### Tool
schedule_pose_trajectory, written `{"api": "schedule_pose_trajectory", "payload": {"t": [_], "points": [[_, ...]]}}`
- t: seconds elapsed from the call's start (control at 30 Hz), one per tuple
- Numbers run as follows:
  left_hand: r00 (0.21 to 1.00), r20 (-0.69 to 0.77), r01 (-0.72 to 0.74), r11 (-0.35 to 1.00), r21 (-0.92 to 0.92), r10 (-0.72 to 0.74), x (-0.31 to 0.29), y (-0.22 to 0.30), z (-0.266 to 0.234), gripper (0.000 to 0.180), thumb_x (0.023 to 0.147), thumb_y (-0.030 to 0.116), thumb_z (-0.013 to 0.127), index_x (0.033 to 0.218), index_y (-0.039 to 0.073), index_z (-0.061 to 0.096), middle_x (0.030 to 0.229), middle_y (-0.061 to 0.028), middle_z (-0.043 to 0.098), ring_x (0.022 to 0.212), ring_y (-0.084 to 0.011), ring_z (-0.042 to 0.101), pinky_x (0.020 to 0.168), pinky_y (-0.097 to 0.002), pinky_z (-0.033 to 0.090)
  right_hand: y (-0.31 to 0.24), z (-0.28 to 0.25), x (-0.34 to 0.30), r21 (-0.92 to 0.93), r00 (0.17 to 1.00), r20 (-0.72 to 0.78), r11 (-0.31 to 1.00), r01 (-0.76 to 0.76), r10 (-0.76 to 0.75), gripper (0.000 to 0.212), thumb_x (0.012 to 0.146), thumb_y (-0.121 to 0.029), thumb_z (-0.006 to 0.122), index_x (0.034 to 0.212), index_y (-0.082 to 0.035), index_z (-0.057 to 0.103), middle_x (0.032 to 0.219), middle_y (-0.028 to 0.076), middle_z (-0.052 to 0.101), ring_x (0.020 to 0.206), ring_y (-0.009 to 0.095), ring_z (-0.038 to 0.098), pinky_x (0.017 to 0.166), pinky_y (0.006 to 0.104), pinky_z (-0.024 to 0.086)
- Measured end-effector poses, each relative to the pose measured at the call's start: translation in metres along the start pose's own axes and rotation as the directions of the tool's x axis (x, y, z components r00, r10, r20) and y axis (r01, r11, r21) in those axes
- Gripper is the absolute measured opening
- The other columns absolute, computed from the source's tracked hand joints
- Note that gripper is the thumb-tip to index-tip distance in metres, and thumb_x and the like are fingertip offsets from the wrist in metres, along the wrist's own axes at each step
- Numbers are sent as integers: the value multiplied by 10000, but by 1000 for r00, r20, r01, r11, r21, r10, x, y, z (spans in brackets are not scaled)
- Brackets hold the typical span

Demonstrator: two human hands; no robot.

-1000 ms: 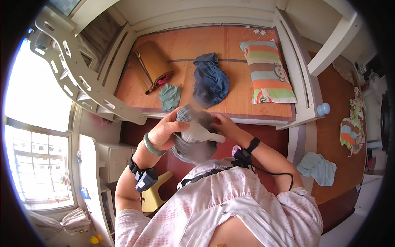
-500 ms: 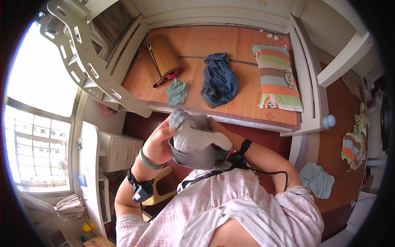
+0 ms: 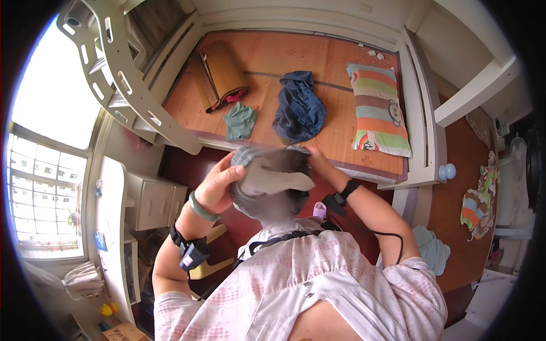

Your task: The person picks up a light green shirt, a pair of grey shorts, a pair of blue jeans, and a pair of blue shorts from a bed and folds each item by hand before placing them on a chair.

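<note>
Currently: grey cloth bundle up in both hands, not set down

Grey cloth bundle (image 3: 259, 202) is in the air above the red floor (image 3: 364, 211), between the person's front and the near edge of the bed mat (image 3: 273, 51).

Left hand (image 3: 216, 183): partly closed, thumb on the near face of the bundle at its left side, fingers hidden behind; has hold of it. Right hand (image 3: 319, 162): bent in at the far right edge and appears closed on it; fingertips blurred and partly covered, so firmness of grip cannot be told.

Progress, by judgement: partway. Lifting is done and both hands are engaged. The bundle is loose and rumpled, neither flattened nor laid down. On the mat, the blue cloth (image 3: 298, 111) and, to its left, the green cloth (image 3: 240, 121) also lie crumpled, apart from both hands.

Orientation: a pale flap (image 3: 278, 181) crosses the bundle, its long axis running roughly left to right, narrow end pointing right. A striped edge sits far left, beside the left thumb. The bundle as a whole is rounded; no clear long axis of its own. Near side too blurred to read.
</note>
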State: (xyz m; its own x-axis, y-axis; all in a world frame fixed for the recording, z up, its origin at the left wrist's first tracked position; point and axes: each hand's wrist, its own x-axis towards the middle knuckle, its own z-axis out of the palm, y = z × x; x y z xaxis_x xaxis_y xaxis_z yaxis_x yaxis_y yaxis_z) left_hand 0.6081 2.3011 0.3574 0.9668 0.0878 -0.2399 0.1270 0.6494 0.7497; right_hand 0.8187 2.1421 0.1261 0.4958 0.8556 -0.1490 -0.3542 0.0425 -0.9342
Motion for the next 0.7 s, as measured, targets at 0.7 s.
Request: {"api": "schedule_pose_trajectory", "payload": {"t": [0.7], "points": [[552,-548,260,495,829,629,22,10,-130,134,824,112,490,928,34,524,871,-141,585,673,-263,617,579,-379,494,-160,-41,-47,-927,948,-90,373,33,-307,201,723,-15,543,919,-60,535,851,137,573,821,320,570,695,382,448]]}}
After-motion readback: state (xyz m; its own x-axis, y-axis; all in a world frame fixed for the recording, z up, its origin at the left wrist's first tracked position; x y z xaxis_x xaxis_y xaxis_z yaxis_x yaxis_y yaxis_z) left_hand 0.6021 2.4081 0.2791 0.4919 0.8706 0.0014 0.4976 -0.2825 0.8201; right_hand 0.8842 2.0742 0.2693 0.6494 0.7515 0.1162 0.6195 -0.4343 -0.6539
